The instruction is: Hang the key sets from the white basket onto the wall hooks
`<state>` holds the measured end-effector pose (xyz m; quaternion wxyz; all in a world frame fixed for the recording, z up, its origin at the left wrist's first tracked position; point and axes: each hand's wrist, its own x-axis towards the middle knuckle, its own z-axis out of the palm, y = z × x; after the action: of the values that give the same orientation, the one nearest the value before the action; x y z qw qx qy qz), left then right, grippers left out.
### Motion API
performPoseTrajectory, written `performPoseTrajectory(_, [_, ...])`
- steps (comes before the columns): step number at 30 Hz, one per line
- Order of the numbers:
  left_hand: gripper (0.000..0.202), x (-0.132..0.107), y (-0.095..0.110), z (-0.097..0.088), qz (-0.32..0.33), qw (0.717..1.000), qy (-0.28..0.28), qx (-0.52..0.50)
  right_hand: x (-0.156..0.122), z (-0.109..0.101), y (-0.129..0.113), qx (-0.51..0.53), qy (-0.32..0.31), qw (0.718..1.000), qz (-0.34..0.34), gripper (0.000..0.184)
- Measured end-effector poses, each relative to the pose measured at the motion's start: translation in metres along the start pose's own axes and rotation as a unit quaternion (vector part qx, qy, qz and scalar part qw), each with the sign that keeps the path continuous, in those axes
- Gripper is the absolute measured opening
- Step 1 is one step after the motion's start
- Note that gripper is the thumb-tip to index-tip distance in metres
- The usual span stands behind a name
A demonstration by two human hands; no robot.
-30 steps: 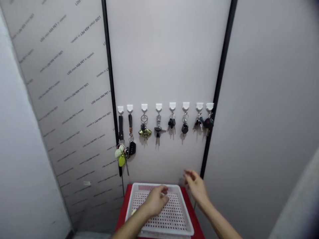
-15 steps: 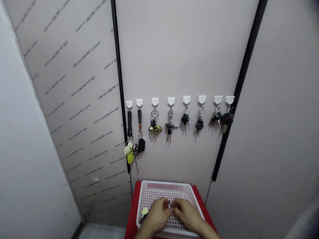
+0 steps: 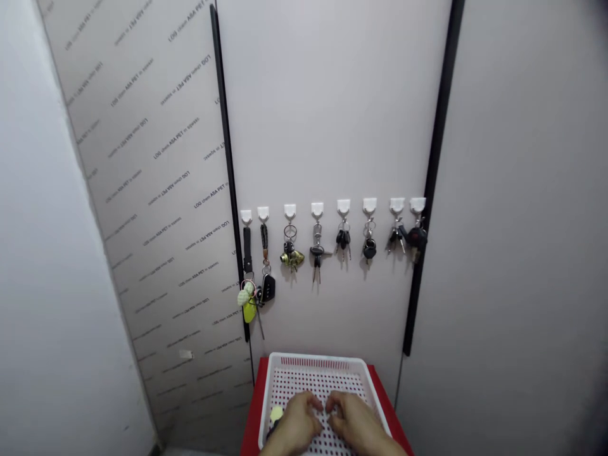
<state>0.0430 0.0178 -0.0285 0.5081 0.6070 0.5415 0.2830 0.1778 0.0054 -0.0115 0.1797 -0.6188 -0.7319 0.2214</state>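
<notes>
My left hand (image 3: 298,423) is over the white perforated plastic basket (image 3: 373,386), its fingers curved and the thumb apart from them. Facing it across a small gap is my right hand (image 3: 355,423), curved the same way. Nothing shows in either hand. Beside my left hand, in the basket's left part, lies a pale yellow piece (image 3: 276,413) with something dark, partly hidden by the wrist. Above, bunches of keys hang in a row, among them a car key (image 3: 268,288) on a braided strap and a gold-coloured fob (image 3: 292,258).
White hooks (image 3: 343,206) hold the keys on a pale panel (image 3: 327,114) between two black vertical strips (image 3: 227,158). The basket stands on a red surface (image 3: 254,405) against the panel. A printed panel (image 3: 156,190) and a white wall (image 3: 52,253) are at the left.
My hands have drawn slightly apart and sit a little lower in the view. The camera has shifted, so the hooks and keys appear lower; the keys hang as before.
</notes>
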Motion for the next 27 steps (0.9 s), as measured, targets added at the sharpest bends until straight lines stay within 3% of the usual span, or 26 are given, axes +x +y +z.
performPoseTrajectory(4, [0.046,-0.003,0.011,-0.005,0.0,1.0,0.005,-0.015,-0.001,-0.006,-0.005,0.041,-0.122,0.992,0.008,0.035])
performPoseTrajectory(6, [0.053,-0.006,0.027,-0.012,0.032,0.999,0.007,-0.033,0.001,-0.015,-0.013,0.061,-0.133,0.989,-0.012,0.037])
performPoseTrajectory(10, [0.063,-0.027,0.091,-0.041,0.175,0.978,0.028,-0.112,0.002,-0.062,-0.053,0.201,-0.063,0.974,-0.086,0.054])
performPoseTrajectory(14, [0.07,-0.071,0.171,-0.076,0.339,0.917,0.022,-0.207,-0.015,-0.131,-0.113,0.362,0.079,0.902,-0.22,0.062])
performPoseTrajectory(17, [0.07,-0.096,0.205,-0.088,0.397,0.887,-0.005,-0.237,-0.03,-0.161,-0.143,0.407,0.146,0.851,-0.298,0.066])
performPoseTrajectory(19, [0.07,-0.101,0.212,-0.089,0.405,0.879,-0.023,-0.25,-0.032,-0.164,-0.152,0.419,0.155,0.839,-0.311,0.067])
performPoseTrajectory(27, [0.072,-0.087,0.211,-0.083,0.389,0.875,-0.072,-0.278,-0.02,-0.152,-0.154,0.443,0.128,0.834,-0.304,0.065])
